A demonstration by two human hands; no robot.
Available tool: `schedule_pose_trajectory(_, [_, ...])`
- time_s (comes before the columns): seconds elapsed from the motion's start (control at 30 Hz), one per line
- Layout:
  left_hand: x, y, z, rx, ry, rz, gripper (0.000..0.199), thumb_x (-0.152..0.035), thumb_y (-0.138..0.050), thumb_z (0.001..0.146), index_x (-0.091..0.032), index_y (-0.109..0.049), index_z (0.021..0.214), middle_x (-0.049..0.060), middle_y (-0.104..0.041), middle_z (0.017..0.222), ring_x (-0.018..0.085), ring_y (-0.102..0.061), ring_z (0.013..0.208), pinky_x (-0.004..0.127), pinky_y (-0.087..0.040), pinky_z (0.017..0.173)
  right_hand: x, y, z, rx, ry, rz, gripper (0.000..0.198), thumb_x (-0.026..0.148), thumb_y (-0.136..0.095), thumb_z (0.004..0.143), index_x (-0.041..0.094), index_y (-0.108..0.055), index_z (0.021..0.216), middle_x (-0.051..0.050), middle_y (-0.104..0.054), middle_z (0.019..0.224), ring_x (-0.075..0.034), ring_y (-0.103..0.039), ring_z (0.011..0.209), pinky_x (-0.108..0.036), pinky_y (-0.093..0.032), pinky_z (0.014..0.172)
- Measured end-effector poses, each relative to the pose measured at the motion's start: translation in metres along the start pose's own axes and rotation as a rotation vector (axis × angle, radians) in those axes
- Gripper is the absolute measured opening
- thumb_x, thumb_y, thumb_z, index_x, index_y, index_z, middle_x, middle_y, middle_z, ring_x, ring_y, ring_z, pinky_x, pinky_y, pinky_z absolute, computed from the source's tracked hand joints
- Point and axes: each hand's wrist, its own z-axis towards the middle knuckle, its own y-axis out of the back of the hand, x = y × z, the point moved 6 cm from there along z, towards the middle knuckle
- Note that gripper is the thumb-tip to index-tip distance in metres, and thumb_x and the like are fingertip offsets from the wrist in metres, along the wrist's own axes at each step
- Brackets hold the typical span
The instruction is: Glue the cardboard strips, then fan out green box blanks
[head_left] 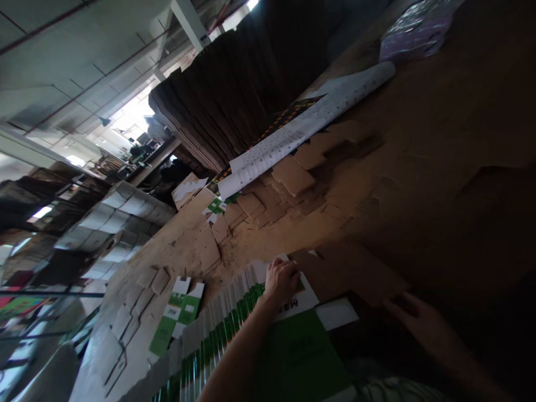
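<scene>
My left hand (281, 280) has its fingers curled over the top edge of a flat green and white carton (307, 346), at the end of a leaning row of similar folded cartons (228, 312). To the right, in dim light, my right hand (412, 312) pinches the edge of a brown cardboard sheet (355, 268). That sheet lies partly behind the front carton, and shadow hides its far side. A pair of loose green and white cartons (178, 312) rests left of the row.
Brown cardboard scraps (288, 184) lie across the worktable (251, 245), with a rolled printed sheet (310, 128) behind them. A tall stack of cardboard (218, 100) stands at the back. White wrapped bundles (113, 218) are piled at left. A plastic-wrapped purple pack (414, 33) sits far right.
</scene>
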Motion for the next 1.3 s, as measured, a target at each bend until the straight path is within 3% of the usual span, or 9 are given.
schedule_pose_trajectory(0.07, [0.004,0.001,0.002,0.012,0.045,0.000,0.023,-0.028,-0.046,0.095,-0.025,-0.069,0.096,0.001,-0.072,0.103,0.022,-0.057,0.099,0.034,-0.042,0.089,0.011,-0.005,0.000,-0.036,0.130,-0.069,0.033,0.051,-0.055,0.071,0.025,-0.073,0.079,-0.009,-0.078,0.079,-0.031,-0.074,0.076,-0.036,-0.059,0.064])
schedule_pose_trajectory(0.23, [0.011,-0.003,0.003,-0.001,0.113,-0.067,0.038,-0.034,-0.029,0.101,-0.027,-0.063,0.117,0.001,-0.071,0.108,0.021,-0.060,0.100,0.034,-0.043,0.089,0.025,-0.067,-0.013,0.337,0.405,-0.047,0.041,0.041,-0.049,0.085,0.022,-0.073,0.112,-0.009,-0.064,0.128,-0.027,-0.062,0.117,-0.040,-0.049,0.100])
schedule_pose_trajectory(0.4, [0.009,-0.009,0.000,0.025,0.040,-0.030,0.031,-0.046,-0.057,0.087,-0.032,-0.068,0.113,0.000,-0.067,0.117,0.026,-0.056,0.107,0.039,-0.041,0.093,0.010,-0.088,-0.012,0.431,0.432,-0.115,0.045,0.046,-0.045,0.090,0.022,-0.070,0.119,-0.012,-0.058,0.136,-0.029,-0.056,0.124,-0.046,-0.043,0.105])
schedule_pose_trajectory(0.53, [0.008,-0.011,-0.002,0.039,0.004,0.009,0.033,-0.041,-0.054,0.090,-0.030,-0.065,0.118,0.002,-0.064,0.120,0.026,-0.053,0.111,0.041,-0.039,0.095,0.016,-0.088,-0.015,0.454,0.488,-0.185,0.044,0.043,-0.039,0.093,0.025,-0.068,0.121,-0.011,-0.060,0.135,-0.026,-0.055,0.125,-0.044,-0.044,0.105])
schedule_pose_trajectory(0.67, [0.006,-0.011,-0.002,0.060,0.002,0.045,0.040,-0.039,-0.055,0.089,-0.028,-0.056,0.128,0.005,-0.062,0.121,0.027,-0.052,0.111,0.042,-0.039,0.094,0.018,-0.060,-0.001,0.377,0.577,-0.371,0.042,0.030,-0.044,0.088,0.029,-0.066,0.123,-0.009,-0.062,0.134,-0.028,-0.058,0.122,-0.047,-0.047,0.100])
schedule_pose_trajectory(0.8, [0.004,-0.007,-0.003,0.041,0.006,0.048,0.056,-0.036,-0.059,0.087,-0.029,-0.042,0.140,0.005,-0.062,0.121,0.029,-0.053,0.106,0.044,-0.041,0.091,0.004,0.007,0.031,0.000,0.601,-0.665,0.057,0.021,-0.050,0.074,0.027,-0.062,0.129,-0.016,-0.055,0.139,-0.044,-0.045,0.130,-0.067,-0.041,0.096])
schedule_pose_trajectory(0.93, [0.001,-0.005,-0.002,0.050,0.015,0.030,0.036,-0.036,-0.059,0.087,-0.029,-0.057,0.122,0.003,-0.063,0.115,0.027,-0.053,0.106,0.043,-0.040,0.093,0.006,0.041,0.043,-0.199,0.519,-0.804,0.056,0.015,-0.038,0.077,0.019,-0.063,0.127,-0.024,-0.056,0.135,-0.049,-0.042,0.130,-0.075,-0.034,0.095])
schedule_pose_trajectory(1.17, [0.013,-0.006,0.008,0.000,0.098,-0.129,0.026,-0.037,-0.047,0.093,-0.026,-0.070,0.094,0.004,-0.063,0.118,0.026,-0.055,0.113,0.041,-0.041,0.098,0.078,0.021,0.033,0.122,0.330,-0.166,0.055,0.041,-0.035,0.087,0.021,-0.051,0.136,-0.011,-0.065,0.128,-0.030,-0.062,0.116,-0.043,-0.052,0.094])
schedule_pose_trajectory(1.3, [0.024,0.014,0.011,-0.230,0.253,-0.347,0.042,-0.039,-0.034,0.097,-0.020,-0.052,0.131,0.011,-0.056,0.131,0.025,-0.051,0.122,0.039,-0.041,0.102,0.099,-0.009,0.012,0.229,0.177,0.089,0.064,0.049,-0.038,0.083,0.015,-0.051,0.137,-0.014,-0.062,0.133,-0.030,-0.056,0.123,-0.040,-0.052,0.095])
